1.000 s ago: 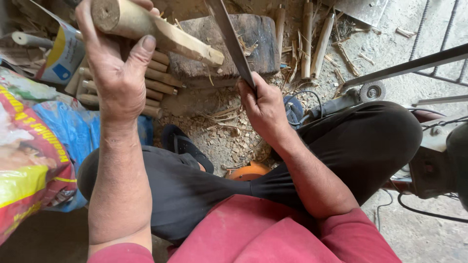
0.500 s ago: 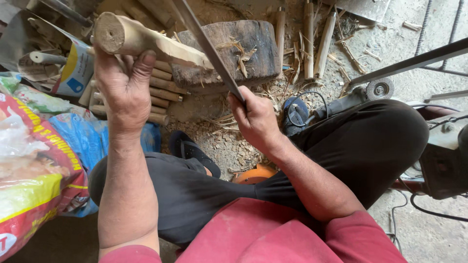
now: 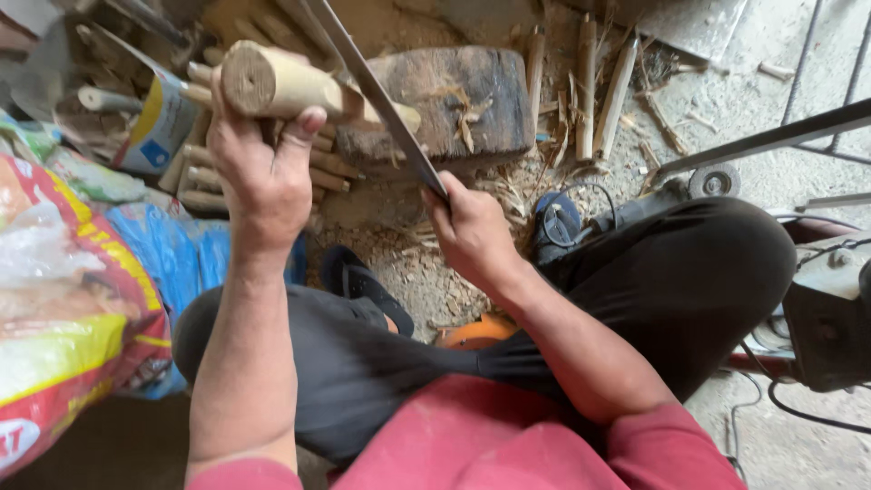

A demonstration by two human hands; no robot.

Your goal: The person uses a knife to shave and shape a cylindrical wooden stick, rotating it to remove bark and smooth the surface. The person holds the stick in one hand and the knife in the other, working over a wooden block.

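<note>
Stick (image 3: 299, 89) sits in the left hand (image 3: 259, 177), fingers wrapped tight round its fat end, tip resting on the block (image 3: 463, 95). Right hand (image 3: 472, 227) is closed on the knife (image 3: 376, 91), whose blade lies across the stick just past the left fingers. This looks like the carving step. I think the next cut needs care near the thumb. Open room lies beyond the fingers, over the block.

The long blade (image 3: 376, 95) ran off the top edge, its handle buried in the right hand (image 3: 472, 231). The left hand (image 3: 263, 177) covered the wooden stick's (image 3: 290, 86) underside.
</note>
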